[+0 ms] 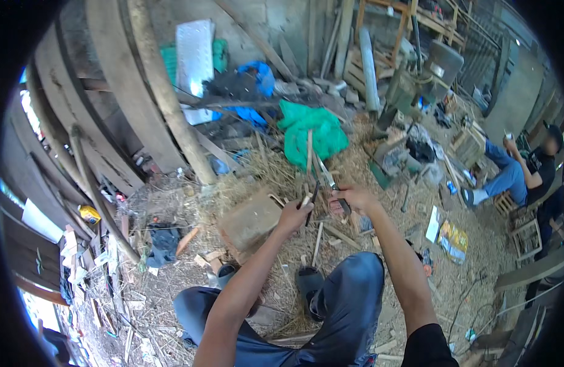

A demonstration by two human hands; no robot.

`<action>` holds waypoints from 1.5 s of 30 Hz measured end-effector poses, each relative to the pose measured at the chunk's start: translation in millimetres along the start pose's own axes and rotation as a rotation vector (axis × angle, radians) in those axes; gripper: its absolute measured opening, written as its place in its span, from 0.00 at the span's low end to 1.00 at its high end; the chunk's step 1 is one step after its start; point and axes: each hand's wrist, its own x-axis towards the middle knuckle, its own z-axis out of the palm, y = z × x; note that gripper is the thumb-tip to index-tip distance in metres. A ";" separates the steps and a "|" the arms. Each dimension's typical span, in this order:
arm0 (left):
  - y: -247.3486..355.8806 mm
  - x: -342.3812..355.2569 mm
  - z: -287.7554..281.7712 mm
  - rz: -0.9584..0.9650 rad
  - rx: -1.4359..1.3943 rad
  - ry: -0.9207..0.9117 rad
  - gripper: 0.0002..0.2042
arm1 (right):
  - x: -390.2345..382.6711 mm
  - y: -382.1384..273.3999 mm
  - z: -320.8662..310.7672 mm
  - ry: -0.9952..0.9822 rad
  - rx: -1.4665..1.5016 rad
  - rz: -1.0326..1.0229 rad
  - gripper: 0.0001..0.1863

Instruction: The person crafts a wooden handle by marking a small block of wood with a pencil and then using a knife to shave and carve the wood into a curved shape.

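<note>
My right hand [354, 200] is closed around the dark handle of what looks like a knife [326, 174]. Its narrow pale metal blade slants up and to the left, away from me. Just left of it, my left hand [292, 216] is wrapped round a thin dark stick-like piece [314, 194] and a short pale piece of wood [306, 199]; how the two are joined, if at all, is too small to tell. Both hands are held above my knees, a small gap apart. Below and left of them lies a worn brownish block [248, 223] on the ground.
Beyond my hands lies a green mesh bag [315, 134] near blue sheeting [257, 76]. Wood scraps and shavings cover the ground. A slanting pole [166, 92] stands at left. On the right, another person [533, 165] sits near a yellow packet [453, 240] and wooden crates [526, 238].
</note>
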 end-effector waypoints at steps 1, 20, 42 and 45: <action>-26.1 11.9 8.8 -0.045 -0.146 0.010 0.16 | 5.1 13.4 1.2 0.031 0.059 0.002 0.09; -244.0 45.4 84.0 -0.391 0.104 0.173 0.14 | 142.5 278.5 37.9 0.512 -0.591 -0.027 0.13; 56.3 -47.1 -129.4 0.166 0.063 0.058 0.12 | 13.2 -65.1 105.6 -0.285 -0.111 -0.349 0.10; 53.7 -70.0 -152.2 0.180 -0.521 0.242 0.09 | 12.2 -67.0 142.4 -0.257 -0.094 -0.483 0.10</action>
